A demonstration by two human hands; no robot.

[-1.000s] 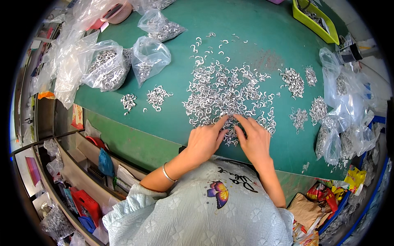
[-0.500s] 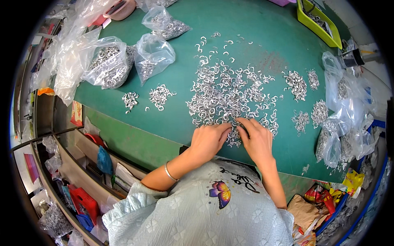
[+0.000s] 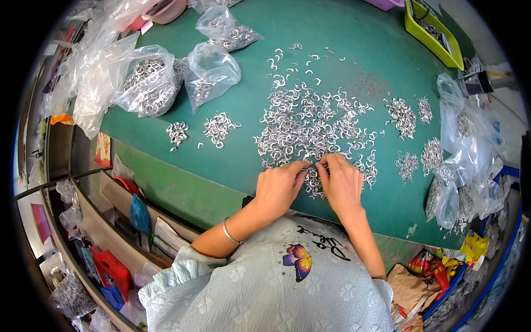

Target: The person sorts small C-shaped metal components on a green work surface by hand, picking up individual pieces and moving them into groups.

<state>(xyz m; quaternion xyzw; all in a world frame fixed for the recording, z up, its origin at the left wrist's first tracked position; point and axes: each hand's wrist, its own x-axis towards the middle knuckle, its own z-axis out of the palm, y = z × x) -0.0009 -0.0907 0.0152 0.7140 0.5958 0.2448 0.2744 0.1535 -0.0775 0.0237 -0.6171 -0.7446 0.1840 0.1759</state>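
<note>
A large heap of small silver C-shaped metal pieces (image 3: 301, 124) lies spread over the green tabletop (image 3: 332, 33). At its near edge my left hand (image 3: 279, 185) has its fingers curled in, thumb and index together over the pieces. My right hand (image 3: 343, 185) faces it closely, its thumb and fingertips also pinched down at the pieces. Whatever either pinch holds is too small to make out. Between the two hands a narrow tongue of the heap (image 3: 314, 189) reaches toward me.
Smaller piles (image 3: 220, 130) sit to the left, with others (image 3: 401, 119) to the right. Clear plastic bags of metal pieces (image 3: 148, 83) stand at the back left; more bags (image 3: 467, 160) lie along the right edge. A yellow-green tray (image 3: 434, 33) is at the far right.
Both hands stay at the heap's near edge; the right hand has shifted slightly left and its fingertips have moved a little. The whole view has shifted slightly.
</note>
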